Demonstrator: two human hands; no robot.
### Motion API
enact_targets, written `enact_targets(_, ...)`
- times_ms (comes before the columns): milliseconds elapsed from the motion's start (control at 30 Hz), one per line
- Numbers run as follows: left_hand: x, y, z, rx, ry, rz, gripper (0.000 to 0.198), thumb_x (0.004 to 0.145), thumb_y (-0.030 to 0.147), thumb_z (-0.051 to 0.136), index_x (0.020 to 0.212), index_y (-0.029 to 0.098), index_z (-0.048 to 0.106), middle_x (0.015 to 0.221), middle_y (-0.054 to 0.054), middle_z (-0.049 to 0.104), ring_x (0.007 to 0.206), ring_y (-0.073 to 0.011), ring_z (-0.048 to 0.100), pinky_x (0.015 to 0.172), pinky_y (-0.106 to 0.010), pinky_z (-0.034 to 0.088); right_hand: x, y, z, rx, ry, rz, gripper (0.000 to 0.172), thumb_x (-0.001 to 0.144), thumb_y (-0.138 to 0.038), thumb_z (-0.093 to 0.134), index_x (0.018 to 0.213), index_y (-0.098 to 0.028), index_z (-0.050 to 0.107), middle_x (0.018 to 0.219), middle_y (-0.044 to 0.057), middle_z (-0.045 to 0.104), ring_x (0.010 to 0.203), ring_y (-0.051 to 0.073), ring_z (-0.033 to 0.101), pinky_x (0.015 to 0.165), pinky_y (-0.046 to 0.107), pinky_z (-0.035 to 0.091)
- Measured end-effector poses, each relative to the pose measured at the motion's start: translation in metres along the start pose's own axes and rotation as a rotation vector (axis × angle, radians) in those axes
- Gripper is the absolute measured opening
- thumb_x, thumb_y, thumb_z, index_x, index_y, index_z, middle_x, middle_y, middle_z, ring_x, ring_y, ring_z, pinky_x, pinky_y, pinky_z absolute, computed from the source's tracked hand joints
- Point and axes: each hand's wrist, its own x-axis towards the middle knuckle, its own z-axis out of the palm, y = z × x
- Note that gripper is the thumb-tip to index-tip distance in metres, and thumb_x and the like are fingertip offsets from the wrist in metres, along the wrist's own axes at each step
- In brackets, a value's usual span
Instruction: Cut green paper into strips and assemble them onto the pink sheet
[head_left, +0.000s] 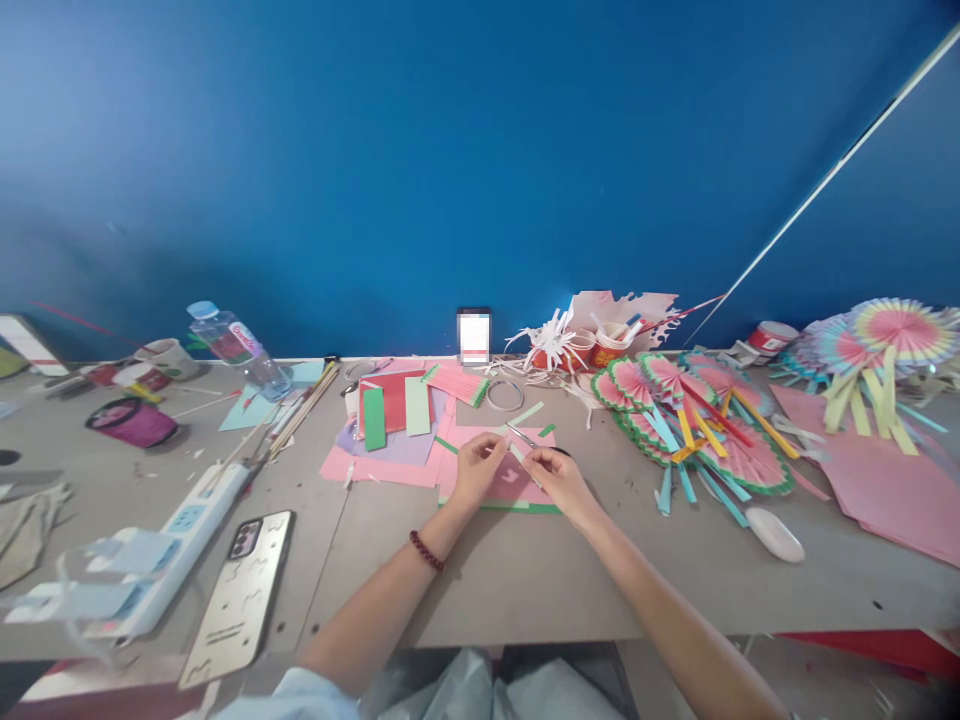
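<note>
My left hand [478,470], with a beaded bracelet on the wrist, is closed in a pinch over the middle of the table. Close on its right, my right hand [559,478] is also pinched. A small whitish strip [516,453], seemingly paper or tape, spans the gap between the fingertips. Beneath both hands lies a pink paper sheet [517,492] with green edging. Scissors [523,435] lie just beyond, their handles partly hidden by my right hand. A pleated pink paper piece [459,386] and a roll of tape [505,395] are farther back.
Left are a power strip [184,545], a phone [240,600], wooden sticks [302,410] and a tilted water bottle [238,350]. Pleated paper fans [705,420], a white mouse-like object [775,534] and pink sheets [885,470] lie right. A blue wall [480,180] rises behind.
</note>
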Motion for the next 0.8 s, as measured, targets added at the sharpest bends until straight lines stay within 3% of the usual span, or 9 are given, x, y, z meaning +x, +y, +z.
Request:
enact_targets(233, -0.002, 0.001, 0.000, -0.022, -0.190, -0.078, 0.037, 0.067, 0.048, 0.077, 0.060, 0.015, 0.062, 0.057, 0.000, 0.057, 0.054, -0.0109, 0.051, 0.053, -0.024, 0.043, 0.000, -0.001, -0.001, 0.009, 0.026, -0.035, 0.039, 0.069, -0.057, 0.069, 0.066, -0.019, 0.060, 0.051, -0.005, 0.045, 0.048, 0.010, 0.039, 0.047, 0.023, 0.030)
enact_targets(567, -0.002, -0.009, 0.003, -0.004, -0.154, -0.009, 0.034, 0.071, 0.042, 0.072, 0.056, 0.017, 0.055, 0.055, 0.002, 0.054, 0.052, -0.0106, 0.050, 0.054, -0.024, 0.042, 0.002, 0.007, 0.001, -0.076, -0.009, -0.139, 0.029, 0.075, -0.045, 0.064, 0.067, -0.018, 0.060, 0.063, 0.000, 0.058, 0.056, 0.012, 0.048, 0.055, 0.025, 0.039)
enact_targets(800, -0.002, -0.008, 0.004, 0.052, -0.110, -0.010, 0.038, 0.074, 0.045, 0.065, 0.051, 0.018, 0.052, 0.050, 0.002, 0.051, 0.050, -0.0103, 0.046, 0.053, -0.023, 0.039, 0.002, 0.008, 0.001, -0.068, -0.041, -0.145, 0.024, 0.077, -0.041, 0.062, 0.068, -0.019, 0.060, 0.062, -0.001, 0.059, 0.055, 0.012, 0.048, 0.053, 0.025, 0.038)
